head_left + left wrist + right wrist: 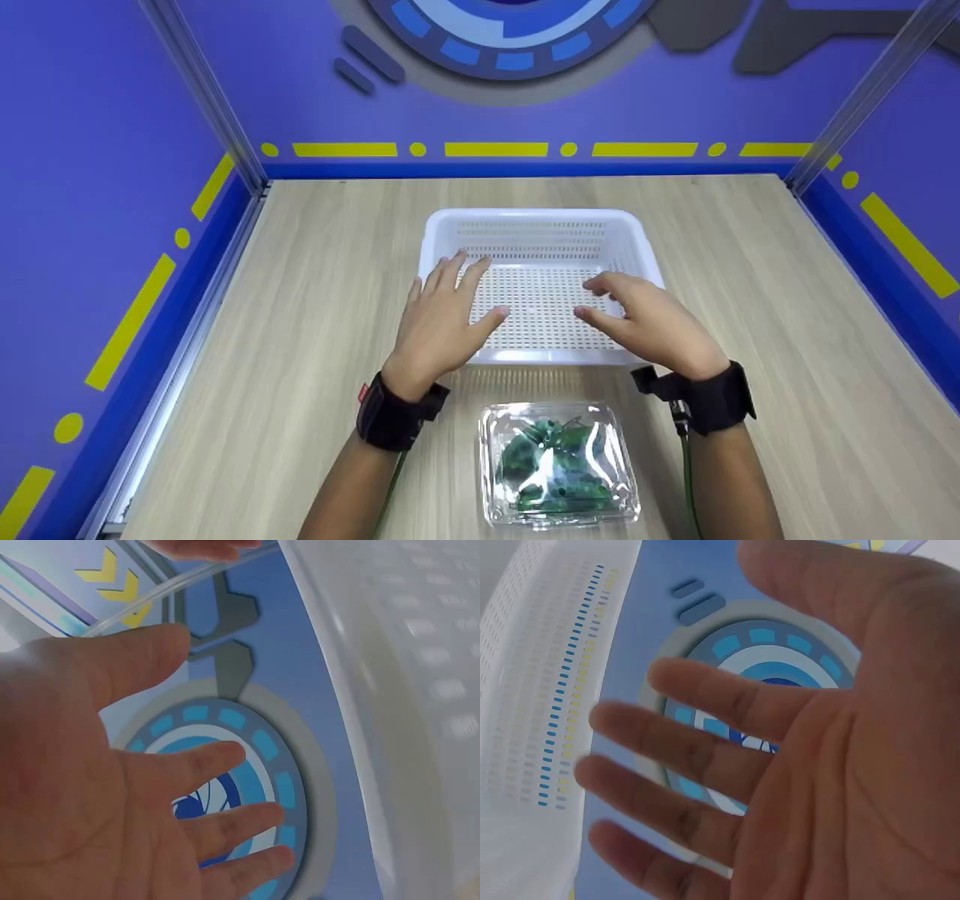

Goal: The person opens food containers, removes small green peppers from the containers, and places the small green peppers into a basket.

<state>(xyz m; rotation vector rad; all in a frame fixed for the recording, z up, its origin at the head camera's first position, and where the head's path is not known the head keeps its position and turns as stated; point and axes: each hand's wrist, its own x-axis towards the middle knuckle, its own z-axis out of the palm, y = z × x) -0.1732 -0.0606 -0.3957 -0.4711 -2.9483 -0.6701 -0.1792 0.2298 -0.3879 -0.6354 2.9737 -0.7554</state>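
A white perforated plastic basket (pixel 536 356) stands on the table, its inside bare where it shows. Over its left side my left hand (pixel 442 319) hovers with spread fingers and holds nothing. Above the basket's right side is my right hand (pixel 652 319), thumb apart from the fingers, likewise holding nothing. Both palms show bare in the wrist views, the left hand (pixel 142 772) and the right hand (pixel 802 757) each beside the basket wall. Nearer to me, between the forearms, sits a clear plastic clamshell box (pixel 559 465) with dark green contents, its lid down.
The wooden table (pixel 322 300) runs to blue patterned walls at the back and both sides. A metal frame rail (pixel 187 330) follows its left edge. Each wrist wears a black strap (pixel 397 412) with a cable.
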